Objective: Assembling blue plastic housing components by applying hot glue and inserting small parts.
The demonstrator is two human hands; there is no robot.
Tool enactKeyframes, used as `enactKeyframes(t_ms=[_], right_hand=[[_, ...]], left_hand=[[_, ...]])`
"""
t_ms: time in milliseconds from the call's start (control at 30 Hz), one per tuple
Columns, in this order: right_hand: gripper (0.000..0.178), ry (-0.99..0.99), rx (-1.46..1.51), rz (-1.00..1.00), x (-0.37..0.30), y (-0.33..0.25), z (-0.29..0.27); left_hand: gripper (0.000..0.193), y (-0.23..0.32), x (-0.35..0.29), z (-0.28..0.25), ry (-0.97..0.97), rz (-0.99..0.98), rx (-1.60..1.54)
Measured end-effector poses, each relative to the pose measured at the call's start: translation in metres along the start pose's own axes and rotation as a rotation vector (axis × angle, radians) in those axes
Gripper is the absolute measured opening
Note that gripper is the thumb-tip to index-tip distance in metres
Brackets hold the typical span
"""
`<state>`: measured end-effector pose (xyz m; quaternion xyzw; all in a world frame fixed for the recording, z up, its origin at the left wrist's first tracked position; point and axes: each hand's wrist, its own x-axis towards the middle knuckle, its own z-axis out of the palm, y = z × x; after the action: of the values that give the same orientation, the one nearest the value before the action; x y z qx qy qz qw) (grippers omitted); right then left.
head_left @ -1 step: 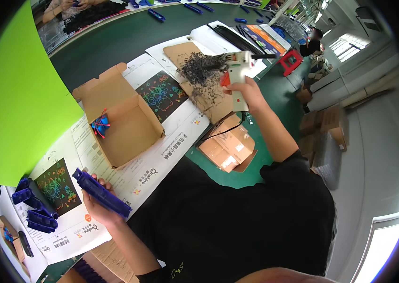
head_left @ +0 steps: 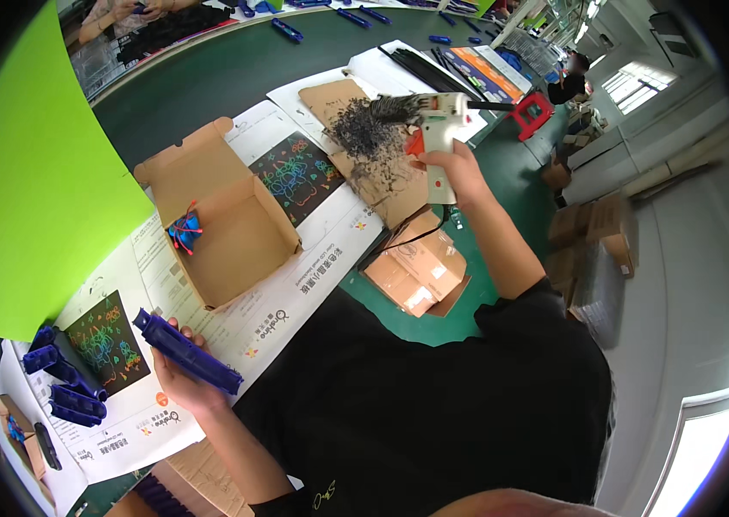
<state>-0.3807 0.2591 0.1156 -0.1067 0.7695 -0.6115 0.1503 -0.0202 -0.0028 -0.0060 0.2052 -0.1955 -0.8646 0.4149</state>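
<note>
My left hand point(head_left: 182, 379) is wrapped round a long dark-blue plastic shell point(head_left: 188, 351), held tilted above the printed white sheets at the near left. My right hand point(head_left: 461, 177) grips the handle of a white glue gun point(head_left: 444, 129) with a red trigger. A black stick point(head_left: 489, 106) juts from its rear, and dark strands cover its nozzle end. Beneath the nozzle lies a flat piece of cardboard point(head_left: 399, 200) heaped with black glue scraps point(head_left: 356, 129). Between my hands stands an open cardboard box point(head_left: 248, 246) with a small blue part with red wires point(head_left: 183, 229) inside.
More blue shells point(head_left: 76, 405) lie at the left, beside a dark card with coloured doodles point(head_left: 110, 345). A bright green panel point(head_left: 28, 172) rises there. Black sticks point(head_left: 429, 69) rest at the back right. Another carton point(head_left: 420, 271) sits lower, beyond the table edge. Farther off is a red stool point(head_left: 531, 116).
The glue gun and my right hand have shifted slightly to the right. My left hand still holds the blue shell in nearly the same place.
</note>
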Motion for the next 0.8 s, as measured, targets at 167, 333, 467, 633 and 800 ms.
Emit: enactKeyframes(t_ms=[167,333,467,633,800], right_hand=[[0.044,-0.037,-0.043,-0.16,-0.016,-0.021,0.019],[0.058,-0.481,0.124,-0.383,-0.06,-0.035,0.053],[0.059,-0.857,0.166,-0.318,-0.095,-0.027,0.097],[0.053,-1.135,0.152,-0.168,-0.116,-0.011,0.145],[0.041,-1.194,0.067,-0.14,-0.116,-0.001,0.161]], left_hand=[[0.047,0.006,-0.011,-0.008,0.144,-0.025,0.031],[0.044,-0.007,0.007,-0.018,0.076,-0.087,0.057],[0.05,0.0,0.005,0.0,0.109,-0.04,0.111],[0.047,0.004,-0.002,-0.005,0.109,-0.011,0.167],[0.045,0.003,-0.004,-0.01,0.094,-0.052,0.138]])
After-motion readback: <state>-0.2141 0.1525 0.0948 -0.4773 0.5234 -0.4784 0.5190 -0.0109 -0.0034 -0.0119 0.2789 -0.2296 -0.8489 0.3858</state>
